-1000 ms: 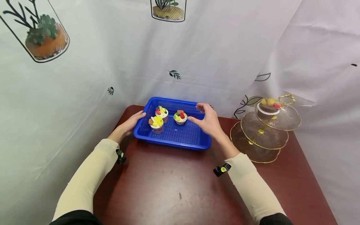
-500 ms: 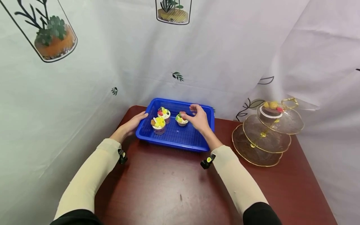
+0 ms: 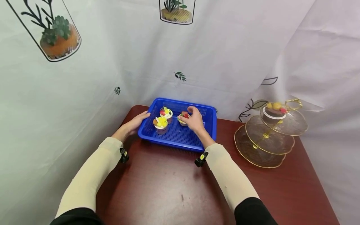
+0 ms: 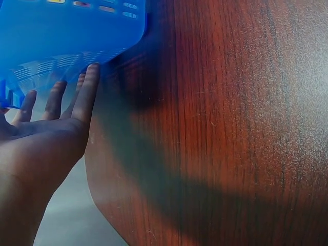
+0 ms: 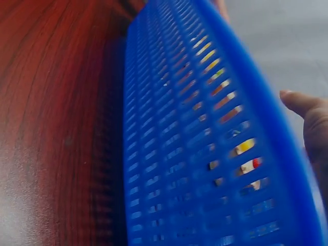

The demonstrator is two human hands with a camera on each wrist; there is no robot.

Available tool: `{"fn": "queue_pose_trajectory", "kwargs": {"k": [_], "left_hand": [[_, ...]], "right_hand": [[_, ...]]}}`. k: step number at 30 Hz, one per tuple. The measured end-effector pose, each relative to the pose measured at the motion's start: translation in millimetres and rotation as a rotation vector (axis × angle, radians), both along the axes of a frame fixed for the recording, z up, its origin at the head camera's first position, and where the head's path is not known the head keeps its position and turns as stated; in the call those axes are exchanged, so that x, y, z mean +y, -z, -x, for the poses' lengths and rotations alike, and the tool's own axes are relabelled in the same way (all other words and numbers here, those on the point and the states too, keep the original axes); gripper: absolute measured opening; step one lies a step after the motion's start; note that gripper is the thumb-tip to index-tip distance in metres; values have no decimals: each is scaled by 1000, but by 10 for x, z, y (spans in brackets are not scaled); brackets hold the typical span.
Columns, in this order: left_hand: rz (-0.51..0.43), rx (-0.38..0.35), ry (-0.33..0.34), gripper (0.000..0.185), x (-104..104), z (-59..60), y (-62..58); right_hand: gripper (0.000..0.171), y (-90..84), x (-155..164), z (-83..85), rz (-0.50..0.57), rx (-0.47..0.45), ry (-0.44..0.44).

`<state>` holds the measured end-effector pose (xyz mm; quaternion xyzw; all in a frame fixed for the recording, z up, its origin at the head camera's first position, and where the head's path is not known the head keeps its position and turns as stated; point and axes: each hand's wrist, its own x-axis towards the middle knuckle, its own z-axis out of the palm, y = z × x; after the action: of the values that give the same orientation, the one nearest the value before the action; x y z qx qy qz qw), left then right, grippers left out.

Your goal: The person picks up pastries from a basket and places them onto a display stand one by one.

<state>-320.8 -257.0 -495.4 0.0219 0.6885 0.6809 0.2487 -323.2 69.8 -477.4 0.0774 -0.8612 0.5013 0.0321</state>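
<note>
– Thumb and fingers stand parted at a fruit cup (image 3: pixel 183 124), the right hand (image 3: pixel 196 120) partly covering it. Is it gripped?

– Can't tell; the view hides whether the fingers touch it. The cup sits upright on the floor of a blue basket (image 3: pixel 172 144), near the middle.

– Its neighbors?

– Two, to its left: a yellow-topped cup (image 3: pixel 161 125) in front and, just behind, a red-and-yellow-topped cup (image 3: pixel 167 114).

– And the left hand (image 3: pixel 133 123)?

– It holds the basket's left end, thumb at the rim, fingers extended against the outer wall.

– Beyond that?

– A reddish-brown table (image 3: pixel 157 187) lies beneath. To the basket's right, well apart from it, rises a three-tier stand (image 3: pixel 270 145) with gold edges, a dark cup (image 3: pixel 271 118) on its top plate. Behind hangs a white curtain (image 3: pixel 225 56) printed with plants.
</note>
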Motion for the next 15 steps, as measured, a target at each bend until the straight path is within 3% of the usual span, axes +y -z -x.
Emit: {"fn": "queue_pose_trajectory", "kwargs": {"k": [6, 15], "left_hand": [[18, -2, -13, 67, -7, 8, -11], [28, 0, 0, 69, -9, -10, -14]], "right_hand": [[75, 62, 6, 34, -54, 26, -4], [88, 166, -21, 84, -113, -70, -42]]}}
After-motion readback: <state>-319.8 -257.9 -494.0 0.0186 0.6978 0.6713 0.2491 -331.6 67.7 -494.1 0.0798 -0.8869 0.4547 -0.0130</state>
